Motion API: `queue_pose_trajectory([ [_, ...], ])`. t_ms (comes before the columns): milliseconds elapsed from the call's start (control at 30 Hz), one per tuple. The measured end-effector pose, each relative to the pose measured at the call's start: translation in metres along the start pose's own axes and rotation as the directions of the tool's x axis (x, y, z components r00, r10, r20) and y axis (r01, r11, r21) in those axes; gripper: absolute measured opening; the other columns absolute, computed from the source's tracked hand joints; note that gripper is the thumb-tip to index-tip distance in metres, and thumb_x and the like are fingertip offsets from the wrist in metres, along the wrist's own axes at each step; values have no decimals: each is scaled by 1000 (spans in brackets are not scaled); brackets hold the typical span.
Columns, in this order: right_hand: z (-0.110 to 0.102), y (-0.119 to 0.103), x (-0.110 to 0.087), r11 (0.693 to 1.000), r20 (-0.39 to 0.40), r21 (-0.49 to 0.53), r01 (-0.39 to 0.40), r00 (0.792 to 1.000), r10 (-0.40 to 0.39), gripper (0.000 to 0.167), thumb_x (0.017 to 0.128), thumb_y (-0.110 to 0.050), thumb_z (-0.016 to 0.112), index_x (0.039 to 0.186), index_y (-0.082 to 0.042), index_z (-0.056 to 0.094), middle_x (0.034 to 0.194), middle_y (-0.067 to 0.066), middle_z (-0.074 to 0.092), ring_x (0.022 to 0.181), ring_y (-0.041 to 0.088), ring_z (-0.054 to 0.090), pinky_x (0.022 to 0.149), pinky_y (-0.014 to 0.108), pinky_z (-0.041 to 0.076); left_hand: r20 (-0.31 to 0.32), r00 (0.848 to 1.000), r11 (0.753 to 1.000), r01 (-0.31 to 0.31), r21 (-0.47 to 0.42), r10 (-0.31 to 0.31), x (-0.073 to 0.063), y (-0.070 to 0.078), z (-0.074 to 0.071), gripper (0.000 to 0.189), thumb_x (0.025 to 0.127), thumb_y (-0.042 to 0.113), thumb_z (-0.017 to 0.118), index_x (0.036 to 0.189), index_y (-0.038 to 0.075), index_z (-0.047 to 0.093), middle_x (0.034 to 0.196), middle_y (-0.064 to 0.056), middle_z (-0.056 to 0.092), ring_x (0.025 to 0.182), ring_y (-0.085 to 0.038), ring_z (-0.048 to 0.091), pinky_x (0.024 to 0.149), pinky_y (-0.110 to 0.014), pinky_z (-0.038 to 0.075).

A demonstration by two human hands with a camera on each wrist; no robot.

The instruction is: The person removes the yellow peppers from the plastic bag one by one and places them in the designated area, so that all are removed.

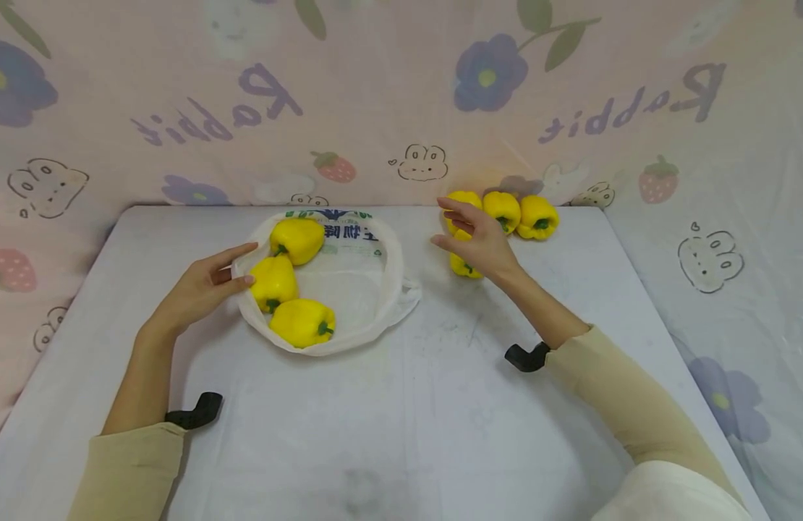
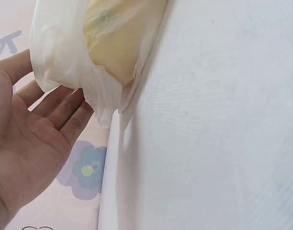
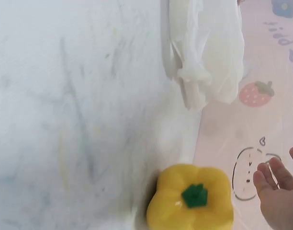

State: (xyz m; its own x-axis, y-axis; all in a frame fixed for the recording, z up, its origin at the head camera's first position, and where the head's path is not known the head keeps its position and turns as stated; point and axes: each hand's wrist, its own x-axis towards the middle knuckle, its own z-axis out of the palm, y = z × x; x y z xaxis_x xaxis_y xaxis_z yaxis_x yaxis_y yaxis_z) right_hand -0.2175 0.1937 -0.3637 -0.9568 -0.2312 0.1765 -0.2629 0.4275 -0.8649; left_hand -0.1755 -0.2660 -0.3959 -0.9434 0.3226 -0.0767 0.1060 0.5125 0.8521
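A white plastic bag (image 1: 391,271) stands with its mouth rolled wide, printed in blue and green inside. Three yellow bell peppers (image 1: 302,323) lie along its left side. My left hand (image 1: 193,289) holds the bag's left rim between thumb and fingers; in the left wrist view, fingers go behind the thin plastic (image 2: 60,43). On the right, my right hand (image 1: 479,242) hovers over a group of yellow bell peppers (image 1: 538,217), partly hiding some. Its fingers are loosely extended with nothing in them. The right wrist view shows one bell pepper (image 3: 194,201) below the hand (image 3: 280,191).
The white-covered table (image 1: 401,420) ends at a patterned curtain (image 1: 375,94) behind the peppers and bag. A knotted bag handle (image 1: 404,300) sticks out to the right. Black wrist mounts (image 1: 202,410) project from both forearms.
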Motion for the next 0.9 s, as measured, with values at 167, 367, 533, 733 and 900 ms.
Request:
queue_pose_trajectory([
  [167,13,-8,8,1000,48,-8,25,999,-24,63,87,-22,79,144,-12,53,146,3,52,130,21,51,110,33,39,0,1000,1000,-5,-1,5,0,1,0,62,99,25,64,154,17,38,155,-19,36,102,-3,57,79,-13,50],
  [367,26,-17,14,996,84,-44,79,994,-75,63,87,-23,79,144,-13,53,146,3,52,128,22,52,108,30,40,-7,1000,1000,4,6,-4,-1,1,0,62,99,25,64,154,17,38,155,-19,35,103,-4,56,79,-13,49],
  [533,38,-22,21,995,114,-45,91,990,-85,63,88,-25,78,144,-12,52,145,3,52,127,22,53,107,31,41,-17,1000,1000,9,7,-8,-1,1,-1,62,99,25,64,154,18,38,156,-18,35,105,-7,55,79,-12,49],
  [733,53,-26,27,993,137,-78,85,988,-74,62,88,-28,78,143,-14,53,144,3,54,124,19,54,105,27,42,-22,1000,999,22,34,-21,-1,1,0,62,99,27,64,154,19,38,156,-17,36,108,-14,53,81,-10,46],
  [900,66,-28,32,992,161,-80,98,983,-84,61,89,-28,77,143,-14,53,143,4,55,124,21,55,105,28,43,-16,1000,999,20,26,-20,-1,2,0,62,99,27,64,154,18,38,156,-18,35,109,-13,53,81,-10,46],
])
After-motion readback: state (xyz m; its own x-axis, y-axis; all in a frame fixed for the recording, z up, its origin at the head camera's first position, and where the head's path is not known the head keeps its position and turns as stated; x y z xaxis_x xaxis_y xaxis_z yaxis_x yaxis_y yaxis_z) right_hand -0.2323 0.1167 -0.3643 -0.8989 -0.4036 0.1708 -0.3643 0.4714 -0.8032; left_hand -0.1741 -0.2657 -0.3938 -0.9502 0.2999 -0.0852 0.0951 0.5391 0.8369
